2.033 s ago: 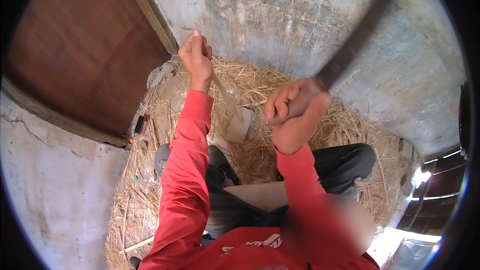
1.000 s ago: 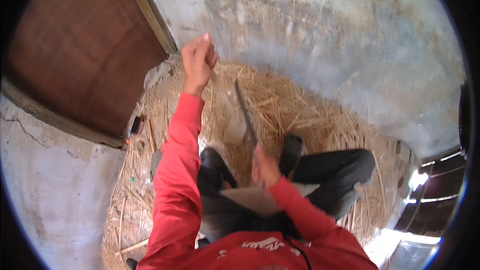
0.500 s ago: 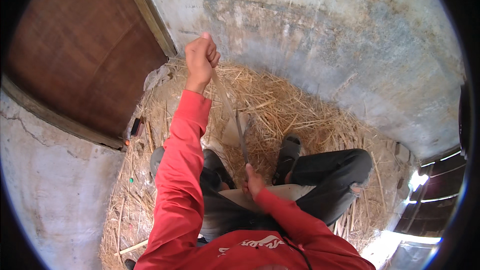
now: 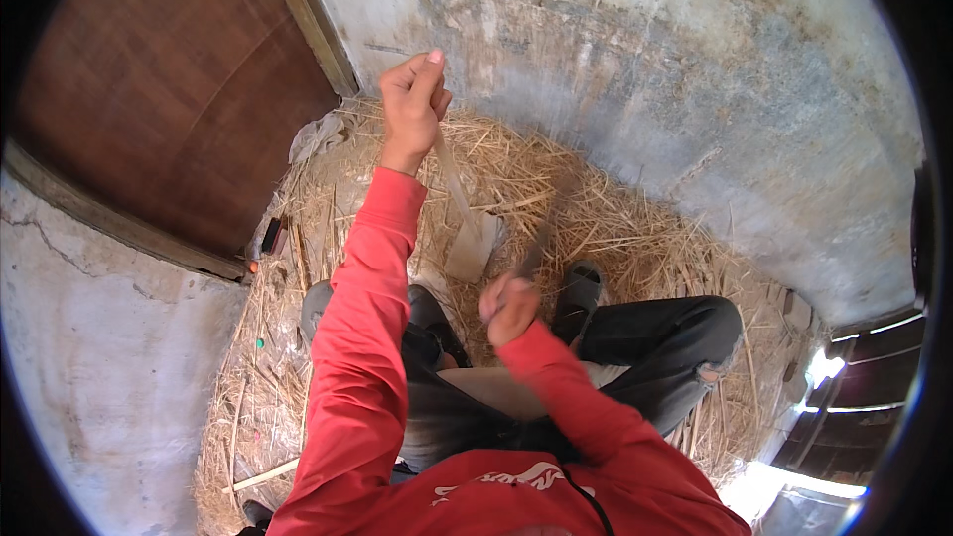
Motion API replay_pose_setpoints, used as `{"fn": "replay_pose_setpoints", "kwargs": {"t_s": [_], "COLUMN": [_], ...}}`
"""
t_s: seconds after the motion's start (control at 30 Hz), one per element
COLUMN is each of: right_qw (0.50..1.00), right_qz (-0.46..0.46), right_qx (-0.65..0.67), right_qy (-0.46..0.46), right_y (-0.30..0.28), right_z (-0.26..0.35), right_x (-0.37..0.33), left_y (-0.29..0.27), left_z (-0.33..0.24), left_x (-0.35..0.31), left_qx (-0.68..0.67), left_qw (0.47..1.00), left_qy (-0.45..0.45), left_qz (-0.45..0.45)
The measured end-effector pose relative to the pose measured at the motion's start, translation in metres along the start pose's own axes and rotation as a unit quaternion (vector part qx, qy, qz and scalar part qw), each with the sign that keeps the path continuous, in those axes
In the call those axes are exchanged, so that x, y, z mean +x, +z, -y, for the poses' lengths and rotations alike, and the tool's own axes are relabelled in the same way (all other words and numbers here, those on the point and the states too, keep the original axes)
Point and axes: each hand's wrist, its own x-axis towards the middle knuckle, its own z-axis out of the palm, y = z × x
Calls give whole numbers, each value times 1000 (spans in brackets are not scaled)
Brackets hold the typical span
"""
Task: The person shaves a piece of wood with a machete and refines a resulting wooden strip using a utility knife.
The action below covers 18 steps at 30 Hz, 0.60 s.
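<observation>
Head view: right hand [image 4: 510, 309] clenched round a blurred knife [image 4: 540, 246], its blade pointing away and slightly right. Beside a pale block [image 4: 470, 250], a thin strip [image 4: 456, 181] runs lengthwise forward and left into the left hand [image 4: 414, 104], fist tight on its far end, apparently steadying it.

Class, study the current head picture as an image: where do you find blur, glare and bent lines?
Head view: the right hand and the knife are blurred, the left hand crisper; head view: daylight glares white at lower right; head view: the door frame's lower edge curves and the corners go black, fisheye fashion.
</observation>
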Motion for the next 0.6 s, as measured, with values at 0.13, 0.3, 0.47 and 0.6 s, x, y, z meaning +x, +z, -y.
{"fn": "replay_pose_setpoints", "kwargs": {"t_s": [0.13, 0.3, 0.47, 0.6], "right_qw": [869, 924, 999, 989], "right_qz": [-202, -119, -41, -53], "right_qx": [-92, -58, 18, -137], "right_qy": [441, 359, 14, -16], "right_y": [-75, -12, 32, -20], "right_z": [-109, 26, 106, -24], "right_x": [-53, 27, 64, -2], "left_y": [-7, -15, -11, 2], "left_z": [-5, -6, -1, -1], "left_x": [-8, -4, -6, -5], "left_qx": [-19, 4, 4, 16], "left_qw": [1000, 1000, 1000, 1000], "left_qy": [3, 13, 2, -3], "left_qz": [17, -6, -12, -14]}}
